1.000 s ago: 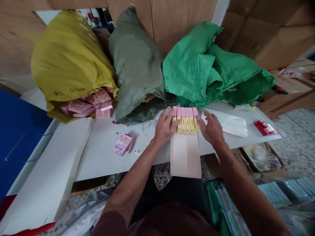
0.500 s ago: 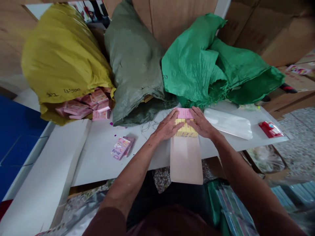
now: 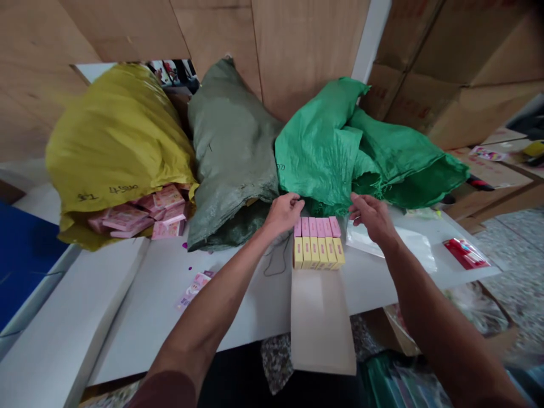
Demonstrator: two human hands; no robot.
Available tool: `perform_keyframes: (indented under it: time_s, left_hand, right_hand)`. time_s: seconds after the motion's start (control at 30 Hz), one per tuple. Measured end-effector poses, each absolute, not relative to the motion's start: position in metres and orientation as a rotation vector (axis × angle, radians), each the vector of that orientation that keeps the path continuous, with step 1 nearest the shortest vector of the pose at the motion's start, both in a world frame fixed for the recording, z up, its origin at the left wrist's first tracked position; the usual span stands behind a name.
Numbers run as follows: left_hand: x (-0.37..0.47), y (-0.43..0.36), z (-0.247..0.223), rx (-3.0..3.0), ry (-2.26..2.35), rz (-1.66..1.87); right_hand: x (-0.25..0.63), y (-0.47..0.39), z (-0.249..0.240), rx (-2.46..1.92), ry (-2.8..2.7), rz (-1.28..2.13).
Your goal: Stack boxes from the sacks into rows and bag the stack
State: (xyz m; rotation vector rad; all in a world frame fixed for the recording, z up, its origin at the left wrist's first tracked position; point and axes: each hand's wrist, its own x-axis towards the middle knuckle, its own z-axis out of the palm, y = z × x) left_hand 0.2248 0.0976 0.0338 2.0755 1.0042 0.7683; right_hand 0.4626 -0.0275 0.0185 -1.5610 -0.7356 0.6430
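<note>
Small boxes stand side by side in two rows near the table's middle: pink boxes (image 3: 317,227) behind, yellow boxes (image 3: 319,253) in front. A long pale cardboard flap (image 3: 322,317) extends from them toward me and hangs past the table edge. My left hand (image 3: 285,212) is above the rows' back left corner, apart from them, its fingers curled together with nothing visible in them. On the other side, my right hand (image 3: 370,216) hovers beyond the back right corner, fingers loosely bent and apart, holding nothing.
Along the back lie a yellow sack (image 3: 121,153) spilling pink boxes (image 3: 127,218), a grey-green sack (image 3: 233,153) and green sacks (image 3: 318,147). Clear plastic bags (image 3: 395,246) and a red packet (image 3: 466,253) lie right. Purple boxes (image 3: 194,289) and white board (image 3: 85,306) are left.
Both hands have lifted off the pink and yellow boxes and spread apart, exposing the rows. The camera view has tilted upward, so everything sits lower in the picture.
</note>
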Motion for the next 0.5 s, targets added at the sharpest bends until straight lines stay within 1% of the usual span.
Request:
perform_keyframes:
  time_s: [0.07,0.13,0.23,0.3,0.37,0.43,0.5]
  left_hand:
    - [0.248,0.114,0.038,2.081,1.058,0.651]
    - [0.265,0.125,0.039,2.107,1.013,0.595]
    - [0.278,0.131,0.038,2.191,0.805,0.547]
    - [0.284,0.132,0.037,2.215,0.651,0.482]
    - [0.295,0.134,0.037,2.203,0.502,0.437]
    - [0.313,0.14,0.041,2.189,0.396,0.443]
    - [0.333,0.151,0.047,2.203,0.402,0.512]
  right_hand:
    - [0.47,-0.009,0.025,-1.667,-0.67,0.641]
    - [0.477,0.008,0.026,-1.804,-0.682,0.577]
    - [0.485,0.034,0.026,-1.886,-0.945,0.562]
    - [0.483,0.054,0.035,-1.754,-1.107,0.663]
    - [0.474,0.079,0.059,-1.502,-1.155,0.759]
    - [0.46,0.105,0.096,-1.207,-1.158,0.795]
    - [0.447,0.127,0.138,-0.966,-1.214,0.79]
